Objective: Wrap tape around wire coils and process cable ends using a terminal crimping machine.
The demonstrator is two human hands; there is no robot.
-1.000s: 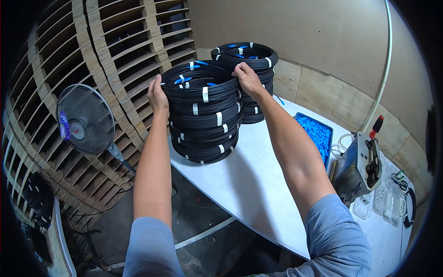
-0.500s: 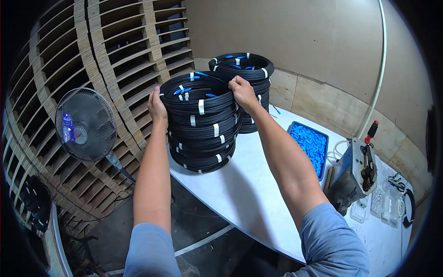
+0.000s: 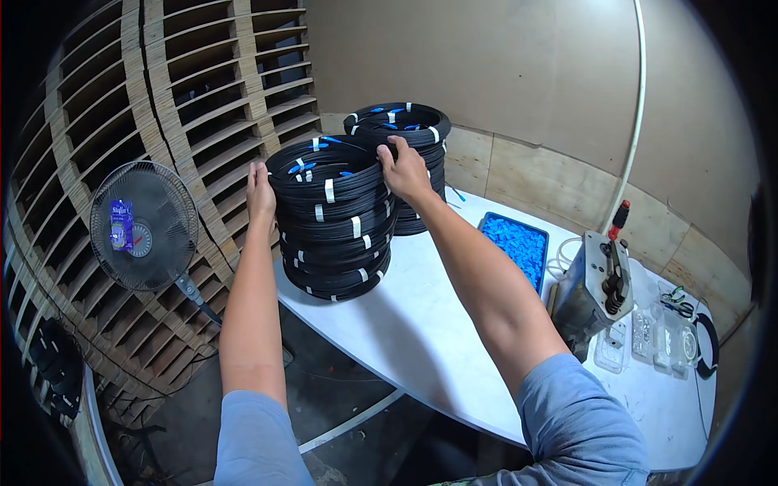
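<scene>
A tall stack of black cable coils, bound with white tape and tipped with blue connectors, stands at the near left corner of the white table. My left hand presses flat against the stack's left side near the top. My right hand grips the right edge of the top coil. A second stack of the same coils stands right behind, partly hidden by my right hand and the front stack.
A blue tray of small blue parts lies right of the stacks. A grey bench machine with a red-tipped lever and clear plastic boxes sit at the table's right end. A standing fan and curved wooden slat racks are on the left.
My view has shifted slightly, so the stacks sit a little lower and to the right. Both hands stay on the top of the front stack, the left hand lower on its side.
</scene>
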